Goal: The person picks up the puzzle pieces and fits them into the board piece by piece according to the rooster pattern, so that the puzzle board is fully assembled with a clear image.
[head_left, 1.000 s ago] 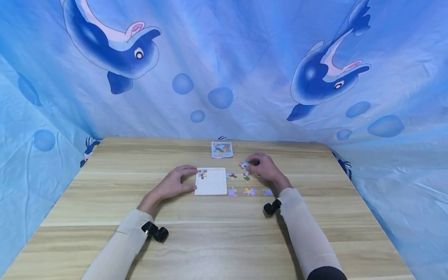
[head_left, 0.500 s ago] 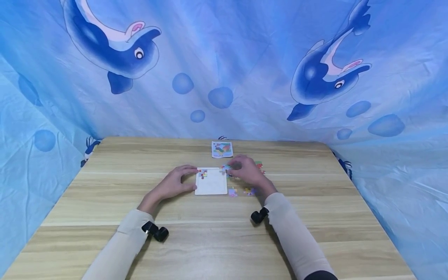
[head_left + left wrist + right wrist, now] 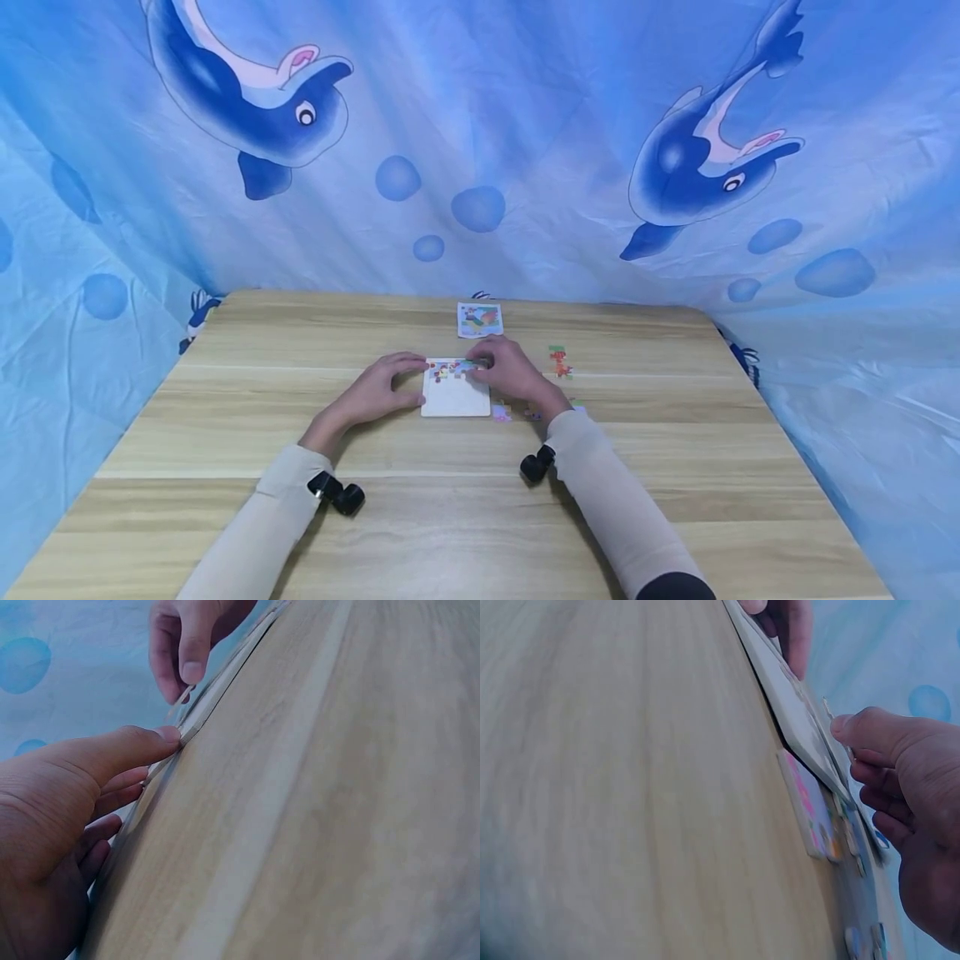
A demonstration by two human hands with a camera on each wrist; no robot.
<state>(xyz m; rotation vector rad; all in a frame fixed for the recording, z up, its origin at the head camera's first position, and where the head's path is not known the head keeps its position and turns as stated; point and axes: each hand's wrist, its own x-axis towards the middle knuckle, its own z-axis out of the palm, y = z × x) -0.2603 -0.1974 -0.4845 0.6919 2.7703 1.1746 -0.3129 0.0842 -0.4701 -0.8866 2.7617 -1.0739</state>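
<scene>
A white square puzzle tray [image 3: 456, 404] lies on the table, with a colourful jigsaw piece [image 3: 438, 374] in its far left corner. My left hand [image 3: 375, 387] rests at the tray's left side, thumb at the near corner and a fingertip at the far one. Over the tray's far right part, my right hand [image 3: 510, 371] pinches a second puzzle piece [image 3: 828, 709] between thumb and fingers. That piece looks tilted in the right wrist view. Whether it touches the tray I cannot tell.
A picture card [image 3: 480, 320] lies behind the tray. Loose pieces are to the right: a pinkish-purple piece [image 3: 502, 412] near the tray and red-and-green ones [image 3: 559, 362] farther off. My right forearm hides others in part. A blue dolphin curtain [image 3: 480, 150] hangs behind the table [image 3: 435, 517].
My right hand has carried the puzzle piece leftward from the loose pieces to above the tray's far right part. My left hand has stayed at the tray's left side.
</scene>
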